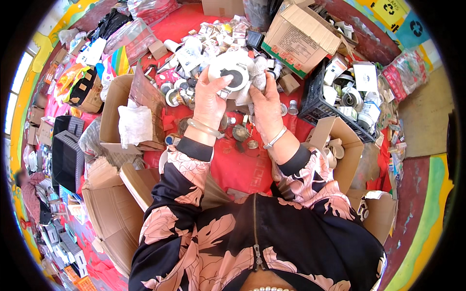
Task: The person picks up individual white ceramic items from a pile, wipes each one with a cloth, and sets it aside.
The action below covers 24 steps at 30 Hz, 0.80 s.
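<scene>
Up over the pile, my left hand (209, 99) grips a white round fixture (221, 70) with a dark disc at its centre; its exact kind I cannot make out. My thumb lies across its face. A crumpled greyish-white cloth (258, 68) is pinched in my right hand (268, 104), against the fixture's right side. Just beyond both hands spreads a heap of small white boxes and parts (194, 53). Several round metal and glass pieces (240, 132) lie on the red cloth (238, 167) below my wrists.
At right stands a dark plastic crate (315, 99) full of round white fixtures, with an open carton (347, 155) nearer me. A large cardboard box (298, 39) leans behind the heap. Open cartons flank my left, one with a white cloth (135, 125) over its edge. Another person (33, 194) is far left.
</scene>
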Available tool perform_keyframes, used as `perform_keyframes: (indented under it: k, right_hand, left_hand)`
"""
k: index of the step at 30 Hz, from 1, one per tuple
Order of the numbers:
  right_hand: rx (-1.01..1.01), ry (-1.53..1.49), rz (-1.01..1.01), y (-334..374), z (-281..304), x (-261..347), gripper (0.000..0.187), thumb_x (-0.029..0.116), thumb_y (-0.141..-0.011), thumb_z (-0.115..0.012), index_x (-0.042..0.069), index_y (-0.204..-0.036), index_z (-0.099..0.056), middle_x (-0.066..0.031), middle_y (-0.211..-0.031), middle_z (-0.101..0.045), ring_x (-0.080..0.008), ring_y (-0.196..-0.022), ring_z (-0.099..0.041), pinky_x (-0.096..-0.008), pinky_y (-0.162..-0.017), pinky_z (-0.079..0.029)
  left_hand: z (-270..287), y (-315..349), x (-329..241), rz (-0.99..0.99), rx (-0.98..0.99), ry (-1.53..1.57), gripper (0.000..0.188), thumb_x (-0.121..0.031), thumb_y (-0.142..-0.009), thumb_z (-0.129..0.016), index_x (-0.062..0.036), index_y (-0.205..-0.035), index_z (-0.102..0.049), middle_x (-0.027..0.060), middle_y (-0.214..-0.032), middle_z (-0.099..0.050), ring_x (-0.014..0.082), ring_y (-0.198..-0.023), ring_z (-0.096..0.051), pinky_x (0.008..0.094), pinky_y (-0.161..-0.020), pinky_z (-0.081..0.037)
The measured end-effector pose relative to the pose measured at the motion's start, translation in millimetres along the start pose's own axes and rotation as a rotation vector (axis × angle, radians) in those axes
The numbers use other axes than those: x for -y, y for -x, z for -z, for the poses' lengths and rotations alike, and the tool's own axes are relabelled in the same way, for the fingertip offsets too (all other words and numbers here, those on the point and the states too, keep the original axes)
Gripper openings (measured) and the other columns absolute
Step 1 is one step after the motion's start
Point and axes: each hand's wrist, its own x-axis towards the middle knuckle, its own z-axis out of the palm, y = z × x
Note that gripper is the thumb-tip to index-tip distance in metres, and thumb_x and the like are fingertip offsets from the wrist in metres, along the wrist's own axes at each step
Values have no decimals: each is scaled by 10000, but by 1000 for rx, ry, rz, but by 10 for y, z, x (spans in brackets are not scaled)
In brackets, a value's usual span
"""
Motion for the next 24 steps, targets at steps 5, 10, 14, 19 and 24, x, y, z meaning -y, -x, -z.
perform_keyframes:
  k: [5, 10, 14, 19, 24]
  right_hand:
    - [27, -5, -116, -23, 68, 44, 446, -30, -810, -520, -33, -1238, -395, -113, -1070, -553, -154, -932, -541, -269, -800, -454]
    - [58, 83, -489, 120, 102, -56, 362, -26, -790, -538, -44, -1148, -485, -127, -981, -595, -205, -849, -590, -304, -764, -482]
    - [-144, -52, -510, 21, 170, 7, 289, 28, -814, -568, -3, -1096, -515, -101, -929, -597, -204, -821, -597, -287, -727, -506]
    - [24, 41, 92, -377, 552, 610, 348, 115, -902, -522, 26, -1232, -460, -67, -1051, -591, -161, -907, -586, -279, -781, -482]
    - [286, 631, -6, -362, 580, 835, 520, 27, -788, -622, 7, -1262, -411, -62, -1031, -562, -111, -906, -534, -233, -794, -437]
  left_hand:
    - [31, -7, 19, -2, -17, -10, 414, 24, -668, -660, 15, -1065, -546, 97, -961, -618, 193, -884, -607, 313, -831, -481]
    - [147, -121, 7, -130, -47, 30, 396, 2, -752, -572, -8, -1143, -514, 95, -1059, -593, 228, -964, -592, 382, -857, -485]
    - [214, -173, -270, -145, -34, 70, 477, -11, -734, -596, -18, -1197, -481, 95, -1107, -574, 235, -1017, -568, 401, -881, -469]
    - [89, -59, -256, 55, 138, -262, 554, 29, -625, -703, 20, -1142, -506, 86, -1017, -604, 175, -937, -588, 297, -852, -464]
    - [7, 38, -182, 292, 321, -518, 571, -19, -597, -741, 13, -1113, -500, 47, -947, -582, 117, -871, -563, 253, -770, -469]
